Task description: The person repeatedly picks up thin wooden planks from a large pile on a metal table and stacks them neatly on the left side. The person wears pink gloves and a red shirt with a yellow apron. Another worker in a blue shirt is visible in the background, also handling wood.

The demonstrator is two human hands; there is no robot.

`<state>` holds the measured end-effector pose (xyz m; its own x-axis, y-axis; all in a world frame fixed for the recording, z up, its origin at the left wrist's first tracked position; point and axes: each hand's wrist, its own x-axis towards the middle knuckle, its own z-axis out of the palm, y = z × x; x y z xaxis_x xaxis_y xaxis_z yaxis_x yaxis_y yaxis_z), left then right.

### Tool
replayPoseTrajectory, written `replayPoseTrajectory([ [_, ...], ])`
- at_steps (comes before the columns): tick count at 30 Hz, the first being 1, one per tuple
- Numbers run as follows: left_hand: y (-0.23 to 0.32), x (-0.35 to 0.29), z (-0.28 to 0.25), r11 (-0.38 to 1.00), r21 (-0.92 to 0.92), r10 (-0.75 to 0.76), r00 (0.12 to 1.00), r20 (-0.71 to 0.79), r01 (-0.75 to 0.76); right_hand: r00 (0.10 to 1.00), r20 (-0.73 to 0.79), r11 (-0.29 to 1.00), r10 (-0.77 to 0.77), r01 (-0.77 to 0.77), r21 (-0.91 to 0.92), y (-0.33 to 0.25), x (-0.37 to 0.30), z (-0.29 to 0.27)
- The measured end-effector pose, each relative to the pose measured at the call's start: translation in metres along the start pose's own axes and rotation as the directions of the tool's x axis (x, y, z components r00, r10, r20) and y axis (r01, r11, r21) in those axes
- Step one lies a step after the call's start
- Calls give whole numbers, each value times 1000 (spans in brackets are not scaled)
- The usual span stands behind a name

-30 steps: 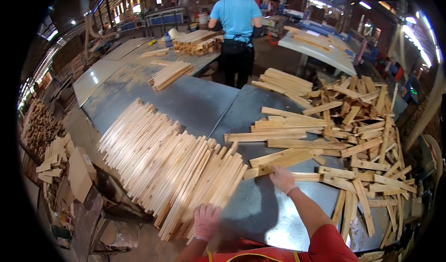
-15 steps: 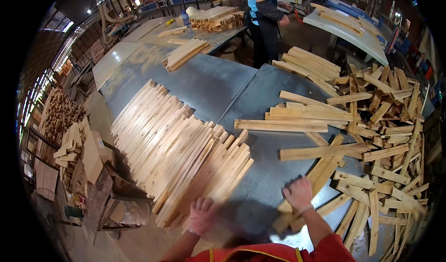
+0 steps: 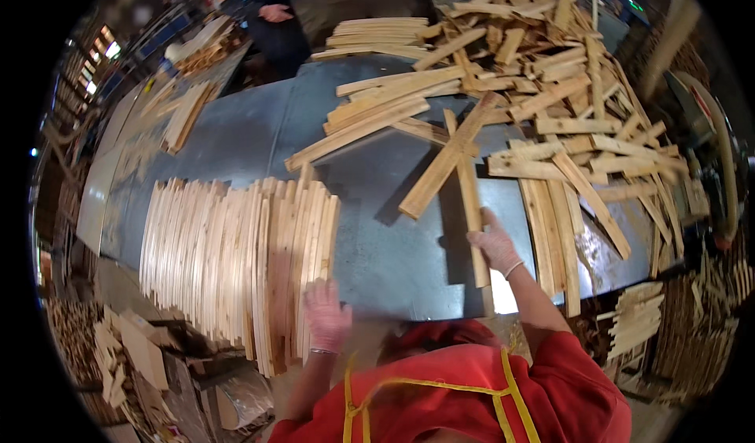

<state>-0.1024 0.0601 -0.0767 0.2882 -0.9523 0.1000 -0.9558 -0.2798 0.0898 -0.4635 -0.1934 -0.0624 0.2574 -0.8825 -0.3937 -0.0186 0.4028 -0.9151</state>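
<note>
A row of pale wooden strips [image 3: 212, 254] lies side by side on the grey metal table [image 3: 377, 262] at the left. My left hand [image 3: 326, 317], in a thin pinkish glove, rests with outstretched fingers on the near ends of the row's rightmost strips. To the right, my gloved right hand [image 3: 497, 246] is closed around the edge of a long wooden strip [image 3: 465, 183], which points away from me. Across that strip's far part lies a darker, wider board [image 3: 448, 160], tilted to the right.
A jumbled heap of wood pieces [image 3: 550, 81] covers the far right. Several loose boards [image 3: 377, 117] lie before it, and more strips [image 3: 550, 231] sit right of my right hand. A co-worker [image 3: 271, 26] stands beyond the table. A small stack [image 3: 187, 117] lies far left.
The view has swung right, so the row appears further left and more upright. My right hand now grips a strip. The darker board lies at a steeper slant; my left hand stays by the row.
</note>
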Motion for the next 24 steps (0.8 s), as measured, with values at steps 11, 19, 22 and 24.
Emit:
replayPoseTrajectory([
  [11, 88, 97, 55, 946, -305, -109, 994, 12, 108, 956, 286, 719, -61, 241, -652, 8, -24, -13],
  [19, 223, 165, 18, 977, -157, 175, 961, 216, -142, 707, -484, 143, -516, -485, -862, -29, 64, -362],
  [22, 229, 185, 26, 997, -13, 75, 922, 380, -76, 720, -592, 151, -361, -581, -800, -31, 71, -378],
  [24, 220, 175, 29, 998, -60, 46, 927, 373, -25, 764, -599, 86, -242, -598, -797, -44, 72, -374],
])
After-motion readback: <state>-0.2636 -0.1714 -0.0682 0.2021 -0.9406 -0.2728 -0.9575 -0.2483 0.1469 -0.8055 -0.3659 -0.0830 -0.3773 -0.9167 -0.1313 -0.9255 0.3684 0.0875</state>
